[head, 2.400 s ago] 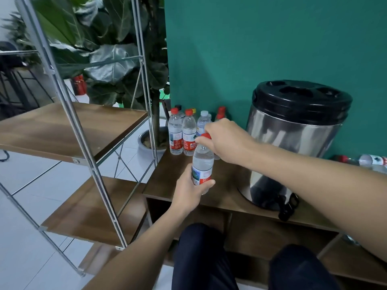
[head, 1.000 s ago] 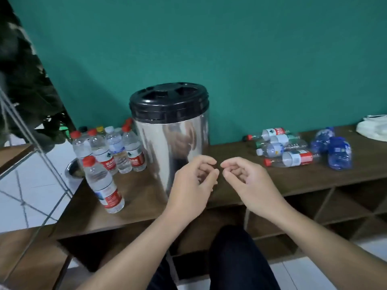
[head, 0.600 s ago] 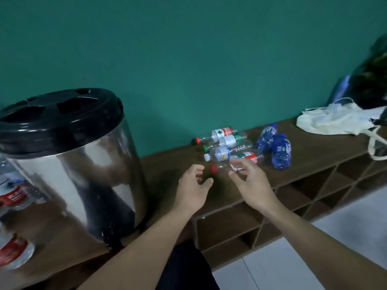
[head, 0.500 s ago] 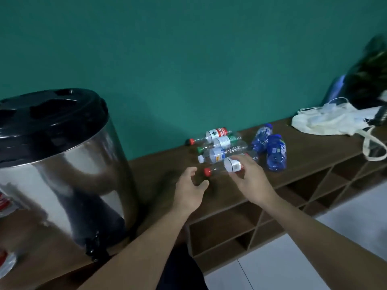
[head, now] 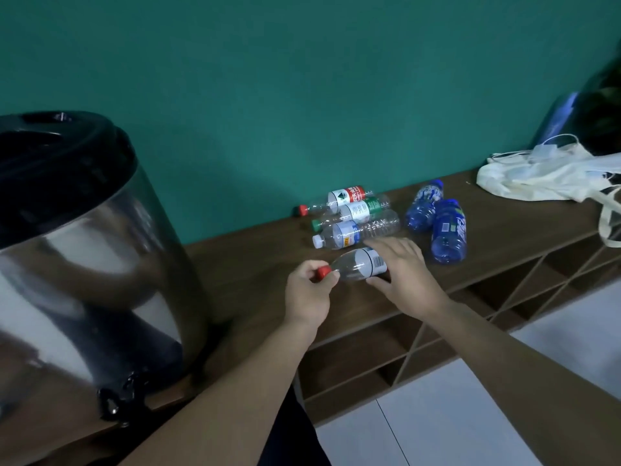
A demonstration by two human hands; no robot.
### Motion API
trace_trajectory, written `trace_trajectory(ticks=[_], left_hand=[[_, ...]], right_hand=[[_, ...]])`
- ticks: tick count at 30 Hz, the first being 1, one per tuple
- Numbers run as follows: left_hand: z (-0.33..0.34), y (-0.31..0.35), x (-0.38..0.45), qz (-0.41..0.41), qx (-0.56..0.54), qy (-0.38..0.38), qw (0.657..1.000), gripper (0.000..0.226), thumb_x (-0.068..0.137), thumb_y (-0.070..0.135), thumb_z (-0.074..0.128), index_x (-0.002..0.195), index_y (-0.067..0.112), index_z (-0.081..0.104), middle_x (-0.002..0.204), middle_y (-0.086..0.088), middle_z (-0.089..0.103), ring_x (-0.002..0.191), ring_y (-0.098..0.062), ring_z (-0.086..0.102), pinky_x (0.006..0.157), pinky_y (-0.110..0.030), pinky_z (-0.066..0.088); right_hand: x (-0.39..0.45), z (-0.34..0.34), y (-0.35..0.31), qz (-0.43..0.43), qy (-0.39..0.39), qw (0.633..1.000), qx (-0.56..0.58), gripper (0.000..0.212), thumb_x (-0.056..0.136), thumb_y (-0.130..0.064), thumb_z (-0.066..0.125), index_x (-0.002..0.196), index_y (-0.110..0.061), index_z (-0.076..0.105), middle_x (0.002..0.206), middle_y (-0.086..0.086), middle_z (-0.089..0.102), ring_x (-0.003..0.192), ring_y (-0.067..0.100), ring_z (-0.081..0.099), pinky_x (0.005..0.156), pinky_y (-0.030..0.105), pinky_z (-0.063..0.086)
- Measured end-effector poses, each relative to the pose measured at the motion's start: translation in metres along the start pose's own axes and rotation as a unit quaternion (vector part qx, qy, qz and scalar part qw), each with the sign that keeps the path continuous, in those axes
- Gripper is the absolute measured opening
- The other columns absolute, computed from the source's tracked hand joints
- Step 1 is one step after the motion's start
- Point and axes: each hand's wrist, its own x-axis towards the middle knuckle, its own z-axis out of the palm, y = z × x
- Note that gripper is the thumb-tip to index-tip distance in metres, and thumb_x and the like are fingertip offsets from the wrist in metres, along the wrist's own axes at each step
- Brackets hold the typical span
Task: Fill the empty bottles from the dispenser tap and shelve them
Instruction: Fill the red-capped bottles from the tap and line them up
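Observation:
An empty clear bottle (head: pixel 357 264) with a red cap lies sideways just above the wooden counter (head: pixel 255 264). My right hand (head: pixel 405 275) grips its body, and my left hand (head: pixel 307 292) pinches the red cap. Behind them lie three more empty clear bottles (head: pixel 356 216) in a row, caps to the left. Two blue bottles (head: pixel 437 223) lie to their right. The steel dispenser (head: pixel 84 264) with a black lid fills the left, its black tap (head: pixel 117 398) at the lower front.
A white cloth bag (head: pixel 551 176) lies at the counter's far right, with a dark object behind it. Open cubbyholes (head: pixel 386 348) run under the counter. White floor tiles show at the lower right. The teal wall stands behind.
My gaze swung right from the shelf and filled bottles to the empty ones. My right hand took the nearest empty bottle and lifted it; my left hand closed on its cap.

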Motion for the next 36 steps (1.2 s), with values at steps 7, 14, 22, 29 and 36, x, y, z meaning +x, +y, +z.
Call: trace_trajectory(ticks=[7, 14, 22, 29, 36], left_hand=[[-0.035, 0.035, -0.041, 0.055, -0.123, 0.055, 0.989, 0.008, 0.102, 0.028, 0.083, 0.11, 0.029, 0.08, 0.101, 0.015, 0.079, 0.096, 0.002, 0.072, 0.086, -0.014, 0.053], [-0.09, 0.046, -0.088, 0.082, -0.178, 0.024, 0.98, 0.058, 0.093, 0.03, 0.092, 0.144, 0.043, 0.067, 0.139, 0.017, 0.07, 0.126, 0.0, 0.068, 0.102, -0.021, 0.057], [-0.122, 0.007, -0.125, 0.135, -0.114, -0.039, 0.983, 0.086, 0.086, -0.009, 0.087, 0.154, 0.035, 0.058, 0.143, 0.005, 0.071, 0.129, -0.016, 0.072, 0.096, -0.03, 0.062], [-0.15, -0.008, -0.156, 0.159, -0.034, 0.009, 0.987, 0.056, 0.093, 0.013, 0.088, 0.138, 0.032, 0.062, 0.122, 0.014, 0.076, 0.112, -0.01, 0.076, 0.092, -0.033, 0.063], [-0.173, -0.024, -0.193, 0.134, -0.026, 0.0, 0.991, 0.052, 0.092, 0.032, 0.09, 0.132, 0.042, 0.06, 0.119, 0.016, 0.077, 0.109, -0.008, 0.075, 0.093, -0.036, 0.063]], right_hand=[[-0.006, -0.007, -0.05, -0.037, 0.008, 0.999, 0.033, 0.076, 0.094, -0.042, 0.085, 0.159, -0.024, 0.05, 0.155, -0.006, 0.054, 0.145, 0.018, 0.05, 0.125, 0.046, 0.041], [-0.016, -0.028, -0.128, 0.025, 0.048, 0.968, 0.246, 0.069, 0.089, -0.039, 0.091, 0.148, -0.029, 0.057, 0.137, -0.016, 0.067, 0.123, 0.004, 0.065, 0.104, 0.031, 0.057], [-0.046, -0.029, -0.209, 0.111, -0.011, 0.903, 0.415, 0.053, 0.075, -0.05, 0.094, 0.117, -0.04, 0.064, 0.117, -0.016, 0.077, 0.11, 0.008, 0.075, 0.098, 0.049, 0.063], [-0.074, -0.034, -0.256, 0.12, -0.062, 0.912, 0.386, 0.055, 0.078, -0.064, 0.088, 0.116, -0.037, 0.059, 0.118, -0.016, 0.07, 0.113, 0.005, 0.071, 0.095, 0.042, 0.063], [-0.06, -0.073, -0.275, 0.017, 0.033, 0.986, 0.163, 0.069, 0.097, -0.087, 0.048, 0.074, -0.022, 0.051, 0.065, -0.004, 0.056, 0.062, 0.016, 0.057, 0.06, 0.041, 0.047]])
